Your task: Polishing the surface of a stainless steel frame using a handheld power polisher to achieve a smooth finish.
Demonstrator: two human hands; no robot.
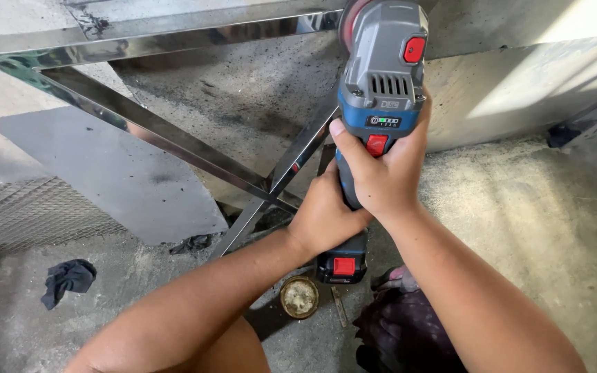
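The right hand (385, 176) is clamped around the body of the cordless angle grinder (380, 90), thumb just beside its red switch, while the left hand (323, 217) wraps the grip lower down, just above the battery pack (343, 261). The grinder's head points up and away, its disc (348, 21) at the polished steel frame (174, 141) where the top rail runs (contact itself is hard to tell). This looks like grinding or polishing in hand; the next move calls for a steady two-handed hold along the rail. A round disc (299, 297) and a dark rag (68, 280) lie on the concrete floor (540, 221)
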